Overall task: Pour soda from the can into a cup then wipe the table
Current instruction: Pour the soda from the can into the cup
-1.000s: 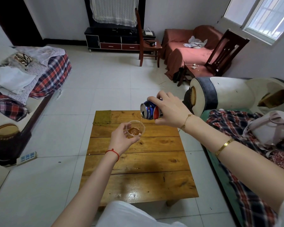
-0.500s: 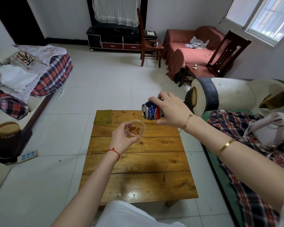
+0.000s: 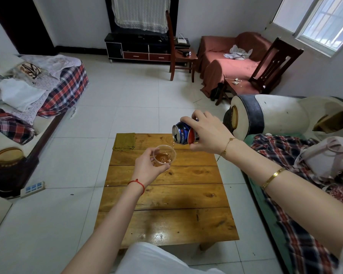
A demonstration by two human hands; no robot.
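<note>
While the right hand (image 3: 208, 135) grips the blue soda can (image 3: 183, 135) tipped on its side, its fingers (image 3: 201, 115) curled over the top, a thin stream falls from the can's mouth into the clear cup (image 3: 164, 156). The left hand (image 3: 147, 168) holds that cup above the wooden counter (image 3: 166, 204), fingers wrapped round its near side; amber soda lies in the bottom. An olive cloth (image 3: 124, 141) lies flat on the counter's far left corner, well apart from both hands.
</note>
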